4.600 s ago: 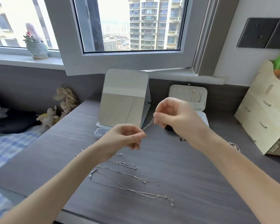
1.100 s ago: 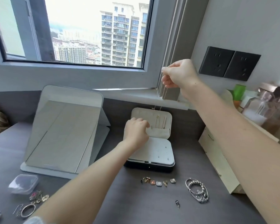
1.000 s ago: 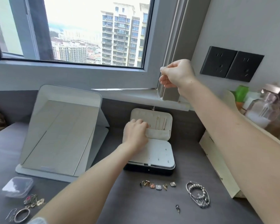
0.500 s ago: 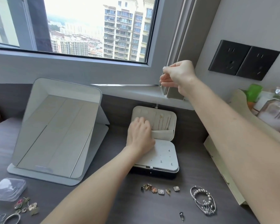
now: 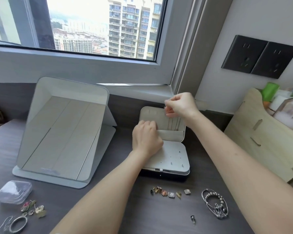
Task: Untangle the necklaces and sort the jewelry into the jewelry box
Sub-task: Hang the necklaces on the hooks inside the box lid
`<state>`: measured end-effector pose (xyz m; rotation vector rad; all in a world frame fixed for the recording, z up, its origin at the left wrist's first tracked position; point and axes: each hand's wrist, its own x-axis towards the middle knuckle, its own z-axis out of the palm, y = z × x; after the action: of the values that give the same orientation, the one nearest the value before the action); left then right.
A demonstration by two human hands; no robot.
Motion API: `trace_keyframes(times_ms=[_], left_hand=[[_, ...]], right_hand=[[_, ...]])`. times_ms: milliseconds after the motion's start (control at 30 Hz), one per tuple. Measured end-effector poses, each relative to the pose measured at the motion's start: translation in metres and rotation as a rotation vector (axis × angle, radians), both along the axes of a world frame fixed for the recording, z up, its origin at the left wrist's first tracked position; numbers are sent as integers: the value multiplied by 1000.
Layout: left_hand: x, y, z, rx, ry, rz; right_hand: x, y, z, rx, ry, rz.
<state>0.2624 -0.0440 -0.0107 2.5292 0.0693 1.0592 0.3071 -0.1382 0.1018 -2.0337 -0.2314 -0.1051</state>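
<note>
Lowered from the window frame [image 5: 184, 65], my right hand [image 5: 181, 107] pinched a thin necklace [image 5: 167, 103] at the jewelry box [image 5: 172, 154] lid's top. Below it, my left hand's [image 5: 145, 139] curled fingers gripped the lid's pocket edge.

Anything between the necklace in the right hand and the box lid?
Nothing visible. The right hand pinches the necklace at the lid's top edge; the left hand holds the lid pocket, off to the left.
</note>
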Motion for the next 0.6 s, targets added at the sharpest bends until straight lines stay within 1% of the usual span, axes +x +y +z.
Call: trace_keyframes(times_ms=[67,133,300,367,500,600], left_hand=[[1,-1,1,12,-3,5],[3,-1,1,19,24,1],[1,0,8,15,204,-18],[0,1,10,15,250,-23],[3,8,20,-13,296,-74],[6,13,28,-47,260,-82]], right_hand=[[2,0,-10,-76,-3,-10],[5,1,-17,-174,-57,-24],[2,-2,-27,-400,-288,-96],[1,-3,-34,-434,-333,-128],[6,-3,-48,-423,-333,-193],[8,-1,-53,-400,-348,-236]])
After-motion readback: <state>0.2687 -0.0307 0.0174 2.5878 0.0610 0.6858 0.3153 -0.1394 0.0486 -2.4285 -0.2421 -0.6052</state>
